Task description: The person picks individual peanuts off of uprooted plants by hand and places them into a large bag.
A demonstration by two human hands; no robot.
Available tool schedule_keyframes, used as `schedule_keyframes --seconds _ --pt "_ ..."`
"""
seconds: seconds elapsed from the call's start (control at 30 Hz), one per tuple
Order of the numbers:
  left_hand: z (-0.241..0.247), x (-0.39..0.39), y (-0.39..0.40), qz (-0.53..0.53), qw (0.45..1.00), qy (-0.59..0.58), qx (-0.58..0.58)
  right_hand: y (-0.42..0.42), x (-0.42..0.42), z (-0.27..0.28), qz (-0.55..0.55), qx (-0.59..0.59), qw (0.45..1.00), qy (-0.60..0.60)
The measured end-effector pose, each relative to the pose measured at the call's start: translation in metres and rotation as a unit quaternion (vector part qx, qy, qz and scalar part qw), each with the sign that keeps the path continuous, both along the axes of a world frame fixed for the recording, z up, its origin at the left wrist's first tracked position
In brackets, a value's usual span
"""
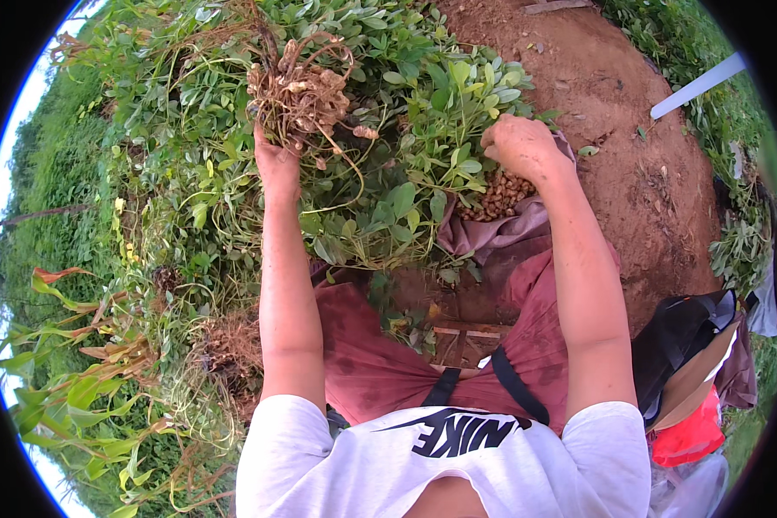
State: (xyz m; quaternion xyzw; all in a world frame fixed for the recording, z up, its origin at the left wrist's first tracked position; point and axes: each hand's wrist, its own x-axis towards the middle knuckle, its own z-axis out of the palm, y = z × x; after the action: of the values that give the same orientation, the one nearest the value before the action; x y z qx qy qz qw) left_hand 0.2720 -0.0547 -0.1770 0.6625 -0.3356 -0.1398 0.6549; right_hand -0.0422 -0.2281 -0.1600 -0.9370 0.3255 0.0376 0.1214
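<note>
My left hand (277, 165) grips an uprooted peanut plant from below. Its tangled roots and cluster of pods (307, 97) point up above my fingers, and one loose-hanging pod (364, 132) sticks out to the right. Over the mouth of a mauve cloth sack (485, 233), my right hand (521, 147) is held with its fingers curled. Whether anything is inside those fingers is hidden. Picked peanuts (497, 196) show in the sack just below that hand. Between my hands lies a leafy heap of peanut plants (405, 201).
Bare reddish soil (628, 162) stretches on the right, crossed by a white pole-like object (698, 85). A black bag (676, 343) and a red plastic bag (689, 430) are by my right side. More pulled roots (233, 353) and maize-like leaves (81, 395) are at left.
</note>
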Motion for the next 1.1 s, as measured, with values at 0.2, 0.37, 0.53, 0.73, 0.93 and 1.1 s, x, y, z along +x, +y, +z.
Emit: schedule_keyframes --seconds 0.2,0.37,0.53,0.73,0.93,1.1 --pt "-0.002 -0.006 0.007 -0.035 0.999 0.028 0.008 0.005 0.033 -0.001 -0.043 0.038 0.996 -0.069" --pt "-0.006 -0.022 0.003 -0.059 0.997 -0.02 0.051 0.034 0.082 -0.025 0.001 0.267 0.917 -0.297" --pt "0.007 -0.045 0.001 -0.073 0.989 -0.025 0.129 0.061 0.105 -0.07 -0.059 0.226 0.933 -0.275" --pt "-0.001 -0.042 0.001 -0.099 0.99 -0.005 0.101 0.061 0.11 -0.077 -0.011 0.254 0.915 -0.313" --pt "-0.006 -0.029 0.002 -0.057 0.989 -0.036 0.13 0.07 0.111 -0.041 -0.096 0.147 0.944 -0.28" --pt "-0.02 -0.015 0.0 0.006 0.993 -0.054 0.107 0.092 0.102 0.01 0.002 0.156 0.936 -0.315"
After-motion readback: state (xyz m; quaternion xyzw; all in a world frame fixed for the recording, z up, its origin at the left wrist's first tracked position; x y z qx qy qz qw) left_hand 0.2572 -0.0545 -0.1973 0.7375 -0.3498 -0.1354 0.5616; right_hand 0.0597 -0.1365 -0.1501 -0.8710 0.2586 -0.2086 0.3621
